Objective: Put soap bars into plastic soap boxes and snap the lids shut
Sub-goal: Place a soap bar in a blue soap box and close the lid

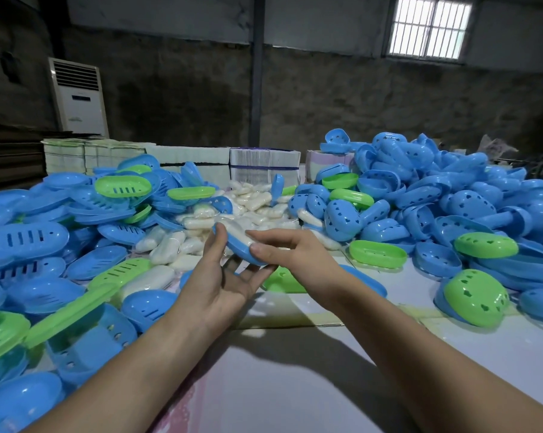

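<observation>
Both hands, left hand and right hand, gripping a blue soap box holding a soap bar, piles at 9 and 3 o'clock.

The blue soap boxes heaped at right and the green lids at left are smooth, glossy moulded plastic. The soap bars in the far middle sit in clear, shiny film wrap. The bench is matt pale board, and the far wall is rough grey masonry.

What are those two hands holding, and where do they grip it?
A blue soap box half with a soap bar in it: left hand cradles its far end and underside, right hand pinches its near end.
</observation>
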`<act>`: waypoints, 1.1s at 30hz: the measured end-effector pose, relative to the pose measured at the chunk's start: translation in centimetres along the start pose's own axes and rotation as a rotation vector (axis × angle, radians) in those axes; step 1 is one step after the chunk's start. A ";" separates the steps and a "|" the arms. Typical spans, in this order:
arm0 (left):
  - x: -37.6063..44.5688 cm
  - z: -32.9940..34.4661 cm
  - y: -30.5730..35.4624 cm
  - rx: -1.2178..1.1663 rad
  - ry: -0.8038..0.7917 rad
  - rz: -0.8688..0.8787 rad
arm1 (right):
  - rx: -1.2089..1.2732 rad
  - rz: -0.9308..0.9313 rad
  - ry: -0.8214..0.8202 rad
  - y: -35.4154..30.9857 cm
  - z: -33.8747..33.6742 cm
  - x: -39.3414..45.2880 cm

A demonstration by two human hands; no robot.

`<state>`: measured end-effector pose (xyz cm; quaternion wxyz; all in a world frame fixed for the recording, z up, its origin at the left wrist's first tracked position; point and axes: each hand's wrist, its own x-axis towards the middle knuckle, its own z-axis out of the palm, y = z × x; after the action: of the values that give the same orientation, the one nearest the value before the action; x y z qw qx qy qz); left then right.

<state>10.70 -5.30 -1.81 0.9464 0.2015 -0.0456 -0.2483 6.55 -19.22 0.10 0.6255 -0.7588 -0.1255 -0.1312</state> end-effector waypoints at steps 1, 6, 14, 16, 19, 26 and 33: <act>0.0 0.0 0.0 -0.001 -0.002 0.000 | 0.002 0.005 -0.017 0.0 -0.1 0.1; -0.2 0.2 0.0 0.024 0.006 0.018 | -0.031 0.011 -0.026 -0.2 -0.3 0.4; -0.3 0.6 0.3 0.071 -0.037 0.012 | -0.159 -0.010 0.129 -0.2 -2.2 3.0; -0.4 0.7 0.3 0.079 -0.041 -0.013 | -0.510 0.011 0.382 1.1 -4.5 5.2; -0.4 0.9 0.5 0.063 -0.021 -0.024 | -1.182 0.288 0.446 3.8 -8.2 7.5; -0.2 0.9 0.7 0.054 -0.021 -0.019 | -1.358 0.492 0.480 7.3 -12.0 9.8; 0.1 0.6 0.9 0.069 -0.022 -0.023 | -1.268 0.502 0.649 8.4 -13.2 9.7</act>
<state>11.10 -4.88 -0.86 0.9354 0.2320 -0.0622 -0.2595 17.98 -33.50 -1.70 0.0856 -0.9025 0.3412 -0.2486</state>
